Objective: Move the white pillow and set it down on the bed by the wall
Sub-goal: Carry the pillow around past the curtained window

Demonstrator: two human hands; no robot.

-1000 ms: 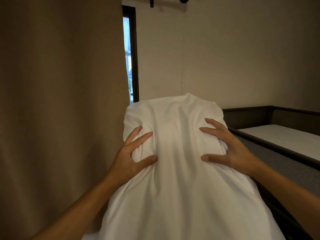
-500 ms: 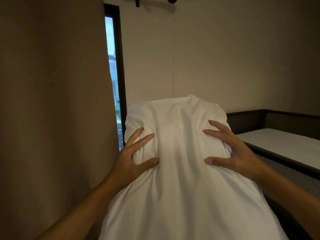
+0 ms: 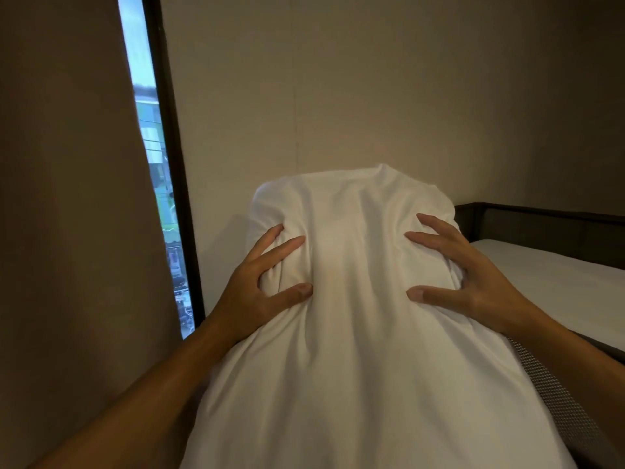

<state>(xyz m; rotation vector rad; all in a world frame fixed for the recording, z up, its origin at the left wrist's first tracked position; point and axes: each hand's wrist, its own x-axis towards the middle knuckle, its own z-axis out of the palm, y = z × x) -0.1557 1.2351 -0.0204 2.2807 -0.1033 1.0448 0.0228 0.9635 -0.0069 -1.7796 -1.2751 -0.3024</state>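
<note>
Since a second ago the view has swung to the right, so the window strip now sits far over at 10 o'clock and more bare wall shows, while the pillow and both hands look the same as they did. The white pillow [image 3: 351, 319] is big and soft and fills the middle and the bottom of the view, held up in the air in front of the person with its top end pointing at 12 o'clock. The left hand [image 3: 260, 289] presses into its left side with fingers spread wide and clamped into the cloth — you can see the cloth bunch up between them. The right hand [image 3: 473, 282] does the same on the right side, fingers spread and squeezing the pillow. Both bare arms reach in from 7 and 5 o'clock. At 3 o'clock, just past the right hand, is the bed [image 3: 554, 279] with a pale flat top and a dark rail, up against the wall [image 3: 372, 96]. At 9 o'clock hangs a brown curtain [image 3: 67, 214], and next to it the window [image 3: 159, 164] shows a thin strip of daylight.
</note>
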